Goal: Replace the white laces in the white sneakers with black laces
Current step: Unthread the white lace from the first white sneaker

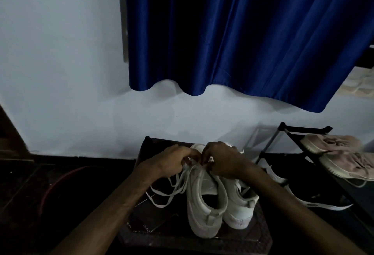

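The white sneakers (204, 204) stand side by side, heels toward the camera, on a small dark table (261, 232) in the lower middle of the frame. Their white laces (159, 206) are partly undone, with slack loops spilling off the left shoe onto the table. These laces look like flat woven cord, light and limp. They should slide freely through the eyelets but may tangle or snag at a crossing, so the best place to take hold is close to the eyelet, or at the stiff tip, rather than mid-strand. The shoes themselves look light enough to shift under a pull, so one hand may have to steady the upper. Both forearms reach in from the bottom edge and meet over the throat of the left sneaker. The left hand (172, 160) lies knuckles up with its fingers curled down. Its grip seems to pinch a lace strand at the top rows. The right hand (224, 158) mirrors it, fingertips drawn together on the lace just beside the left's. No black laces can be made out in this dim view. At right, a shoe rack (283, 133) carries pink sneakers (332, 143).
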Motion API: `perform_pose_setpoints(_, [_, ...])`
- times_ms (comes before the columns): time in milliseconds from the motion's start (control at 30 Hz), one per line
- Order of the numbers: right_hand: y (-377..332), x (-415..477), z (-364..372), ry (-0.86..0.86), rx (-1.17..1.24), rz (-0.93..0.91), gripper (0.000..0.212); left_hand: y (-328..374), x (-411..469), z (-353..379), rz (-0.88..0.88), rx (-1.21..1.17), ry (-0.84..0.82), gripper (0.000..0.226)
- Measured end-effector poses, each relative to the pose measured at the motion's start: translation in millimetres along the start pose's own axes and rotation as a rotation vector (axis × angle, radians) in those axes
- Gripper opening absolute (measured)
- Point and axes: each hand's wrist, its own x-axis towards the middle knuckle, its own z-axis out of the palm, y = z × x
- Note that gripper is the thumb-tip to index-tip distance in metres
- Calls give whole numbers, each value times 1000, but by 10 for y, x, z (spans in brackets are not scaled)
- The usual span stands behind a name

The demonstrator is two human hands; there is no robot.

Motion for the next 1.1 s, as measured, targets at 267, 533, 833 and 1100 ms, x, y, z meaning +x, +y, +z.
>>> perform_pose_setpoints(267, [531, -155, -420, 193, -75, 194, 9, -23, 7, 31, -5, 23, -8, 63])
perform_pose_setpoints(533, [172, -5, -95, -74, 29, -15, 17, -13, 10, 37, -28, -17, 1, 54])
perform_pose_setpoints(833, [494, -162, -362, 79, 31, 113, 7, -22, -9, 17, -21, -2, -5, 63])
perform_pose_setpoints(1100, [275, -88, -293, -8, 106, 21, 14, 22, -32, 21, -20, -34, 17, 55])
